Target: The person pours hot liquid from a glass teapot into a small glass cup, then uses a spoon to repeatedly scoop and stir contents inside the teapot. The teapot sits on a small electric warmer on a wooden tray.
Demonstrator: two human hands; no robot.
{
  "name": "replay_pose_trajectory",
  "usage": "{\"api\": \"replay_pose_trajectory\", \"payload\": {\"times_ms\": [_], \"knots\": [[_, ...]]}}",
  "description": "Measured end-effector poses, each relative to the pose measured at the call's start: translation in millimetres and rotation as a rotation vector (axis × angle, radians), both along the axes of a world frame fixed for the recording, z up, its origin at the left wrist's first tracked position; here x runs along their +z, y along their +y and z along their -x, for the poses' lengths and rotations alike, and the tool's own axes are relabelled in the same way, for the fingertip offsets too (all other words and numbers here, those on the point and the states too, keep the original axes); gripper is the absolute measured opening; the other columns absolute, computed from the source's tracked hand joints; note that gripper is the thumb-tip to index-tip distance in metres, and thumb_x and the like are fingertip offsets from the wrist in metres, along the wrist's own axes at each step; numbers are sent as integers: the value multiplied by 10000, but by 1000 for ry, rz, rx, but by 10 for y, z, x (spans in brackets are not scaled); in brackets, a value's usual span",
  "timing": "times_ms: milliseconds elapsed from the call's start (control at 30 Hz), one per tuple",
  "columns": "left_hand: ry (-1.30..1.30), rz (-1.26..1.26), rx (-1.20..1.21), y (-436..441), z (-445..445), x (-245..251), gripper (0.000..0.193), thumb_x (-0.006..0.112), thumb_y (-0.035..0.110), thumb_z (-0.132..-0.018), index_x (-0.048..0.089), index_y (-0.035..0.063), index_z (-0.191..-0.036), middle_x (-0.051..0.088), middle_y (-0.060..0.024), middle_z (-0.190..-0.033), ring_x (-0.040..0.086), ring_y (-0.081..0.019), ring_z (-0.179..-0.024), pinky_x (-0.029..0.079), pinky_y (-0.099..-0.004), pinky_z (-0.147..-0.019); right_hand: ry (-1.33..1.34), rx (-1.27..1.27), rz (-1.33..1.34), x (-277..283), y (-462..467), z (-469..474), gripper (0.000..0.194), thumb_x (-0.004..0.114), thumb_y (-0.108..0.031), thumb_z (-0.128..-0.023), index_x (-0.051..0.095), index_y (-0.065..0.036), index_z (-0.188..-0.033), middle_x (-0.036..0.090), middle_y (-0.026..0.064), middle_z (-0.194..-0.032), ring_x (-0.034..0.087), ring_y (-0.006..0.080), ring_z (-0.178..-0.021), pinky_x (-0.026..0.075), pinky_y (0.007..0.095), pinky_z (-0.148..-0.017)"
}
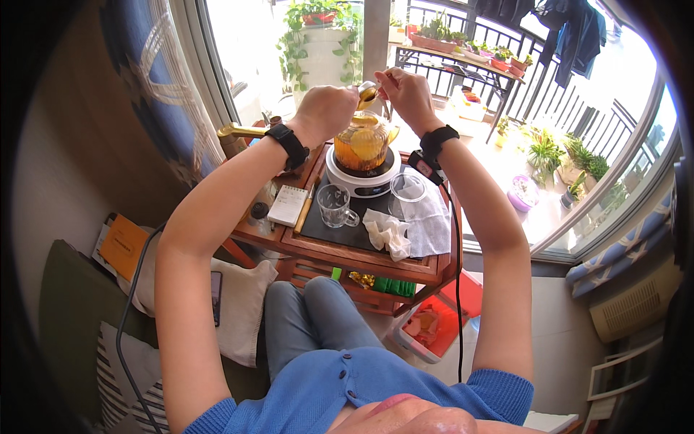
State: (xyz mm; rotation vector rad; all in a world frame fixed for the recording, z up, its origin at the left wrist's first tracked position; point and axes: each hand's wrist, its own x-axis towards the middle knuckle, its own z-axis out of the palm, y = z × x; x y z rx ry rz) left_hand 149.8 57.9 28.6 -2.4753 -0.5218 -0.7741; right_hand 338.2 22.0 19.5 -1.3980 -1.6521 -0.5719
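Note:
Above a glass teapot [364, 142] of amber liquid with pale slices inside, my left hand [328, 111] grips a small gold-and-white object [367, 94]; its exact kind is unclear. My right hand [406, 100] is raised beside that object, its fingertips bunched close to it. Whether they hold something thin cannot be seen. The teapot sits on a white electric warming plate [360, 184]. In front of it stand a clear glass mug [335, 205] and a clear plastic cup [406, 190].
A wooden tea table [368, 259] bears a crumpled tissue [387, 233], a cloth [429, 219], a spiral notepad [288, 205] and a wooden-handled tool [304, 212]. A black cable [458, 282] hangs from my right wrist. Below right is an open red-lined box [434, 325].

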Motion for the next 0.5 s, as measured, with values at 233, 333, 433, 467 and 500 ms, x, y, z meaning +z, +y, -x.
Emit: {"api": "replay_pose_trajectory", "payload": {"times_ms": [233, 333, 433, 467, 500], "knots": [[-17, -41, -33, -27, 3, 7, 218, 444, 169, -925, 566, 10, -840, 600, -129, -580, 610, -273, -517, 476, -363, -487, 75, 138, -176, 19, 7, -1, 259, 577, -170, -847, 568, -54, -616, 558, 111, -619, 577, 296, -562, 472, 362, -497], [-6, -66, -31, -49, 1, 14, 212, 444, 169, -927, 562, 11, -849, 594, -121, -569, 606, -264, -502, 470, -356, -470, 94, 159, -160, 12, 16, -13, 260, 578, -180, -853, 565, -39, -635, 552, 124, -629, 568, 309, -593, 465, 375, -539], [5, -89, -24, -63, 2, 20, 211, 448, 176, -928, 558, 13, -852, 592, -112, -563, 604, -256, -494, 467, -353, -461, 190, 179, -89, 17, 12, -17, 251, 591, -183, -846, 568, -25, -654, 554, 136, -654, 559, 317, -614, 456, 379, -555], [11, -88, -21, -65, 1, 22, 211, 451, 178, -928, 557, 13, -850, 592, -112, -562, 605, -255, -494, 468, -352, -461, 154, 171, -110, 24, 8, -17, 247, 592, -191, -851, 581, -22, -671, 564, 136, -648, 561, 310, -596, 456, 374, -547], [12, -88, -18, -65, 1, 22, 211, 453, 181, -927, 556, 14, -848, 592, -111, -562, 605, -255, -494, 468, -351, -462, 123, 157, -117, 30, 4, -16, 244, 593, -198, -855, 594, -20, -688, 574, 135, -642, 563, 303, -577, 456, 368, -539]]}}
